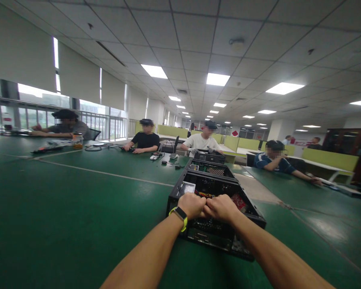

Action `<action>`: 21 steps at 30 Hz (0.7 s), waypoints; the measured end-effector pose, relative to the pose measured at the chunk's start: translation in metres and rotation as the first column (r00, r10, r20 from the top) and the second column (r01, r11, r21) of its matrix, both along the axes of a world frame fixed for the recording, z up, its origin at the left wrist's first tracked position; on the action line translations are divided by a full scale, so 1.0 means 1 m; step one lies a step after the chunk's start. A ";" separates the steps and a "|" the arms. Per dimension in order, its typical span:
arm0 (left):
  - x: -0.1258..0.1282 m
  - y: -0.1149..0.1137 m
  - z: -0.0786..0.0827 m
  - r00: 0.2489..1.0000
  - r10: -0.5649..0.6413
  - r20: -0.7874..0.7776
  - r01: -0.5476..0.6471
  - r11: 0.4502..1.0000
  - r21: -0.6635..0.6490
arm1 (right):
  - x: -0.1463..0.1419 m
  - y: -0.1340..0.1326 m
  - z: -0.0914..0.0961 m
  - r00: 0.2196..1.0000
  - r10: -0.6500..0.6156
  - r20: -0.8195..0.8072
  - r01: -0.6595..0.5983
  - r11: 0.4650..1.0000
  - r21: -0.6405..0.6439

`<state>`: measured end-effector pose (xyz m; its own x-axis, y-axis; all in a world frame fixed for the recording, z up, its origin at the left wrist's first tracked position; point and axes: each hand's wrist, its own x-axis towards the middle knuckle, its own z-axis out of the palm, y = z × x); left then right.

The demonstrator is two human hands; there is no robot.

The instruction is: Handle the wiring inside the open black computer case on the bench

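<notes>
A black computer case (258, 220) lies open on the green table in front of me. My left hand (193, 205), with a yellow-strapped watch on its wrist, is closed over the middle of the case. Right against it is my right hand (223, 207), also closed, so the fingers of both meet. Whatever they pinch is hidden behind the knuckles. Red, yellow and black cables (209, 196) show just beyond the fingers. Inside the case, a white-labelled unit (187, 188) sits at the left and a red circuit board (238, 202) at the right.
Another open case (213, 170) stands directly behind mine. Beyond it, a person in white (200, 141) handles a black case part. Other people sit around the green table (78, 216). Small devices and cables lie mid-table, and a jar (77, 141) stands at the left.
</notes>
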<state>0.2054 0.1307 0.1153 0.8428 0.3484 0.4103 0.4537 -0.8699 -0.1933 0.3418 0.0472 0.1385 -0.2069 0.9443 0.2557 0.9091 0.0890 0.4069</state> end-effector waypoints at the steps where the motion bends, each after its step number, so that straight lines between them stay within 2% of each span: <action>1: 0.001 0.002 0.000 1.000 0.000 0.002 0.000 1.000 -0.001 | 0.001 0.002 0.000 1.000 0.002 0.003 -0.002 1.000 0.002; 10: 0.011 0.017 -0.004 1.000 0.003 0.031 -0.003 1.000 -0.026 | 0.015 0.019 -0.004 1.000 0.002 0.012 -0.002 1.000 -0.014; 13: 0.012 0.016 -0.001 0.999 0.004 0.041 -0.002 0.999 -0.048 | 0.012 0.019 -0.001 1.000 -0.023 -0.001 0.023 0.999 -0.034; 16: 0.005 0.002 0.006 0.997 -0.007 0.079 0.011 0.998 -0.056 | 0.001 0.011 0.004 0.997 -0.078 -0.027 0.077 0.997 -0.022; 19: -0.015 -0.026 0.009 0.983 -0.018 0.185 0.028 0.998 -0.052 | -0.019 -0.008 0.009 0.988 -0.132 -0.075 0.135 0.990 0.038; 21: -0.032 -0.052 0.003 0.904 0.018 0.428 0.099 0.963 -0.249 | -0.037 -0.028 0.013 0.983 -0.146 -0.115 0.157 0.983 0.098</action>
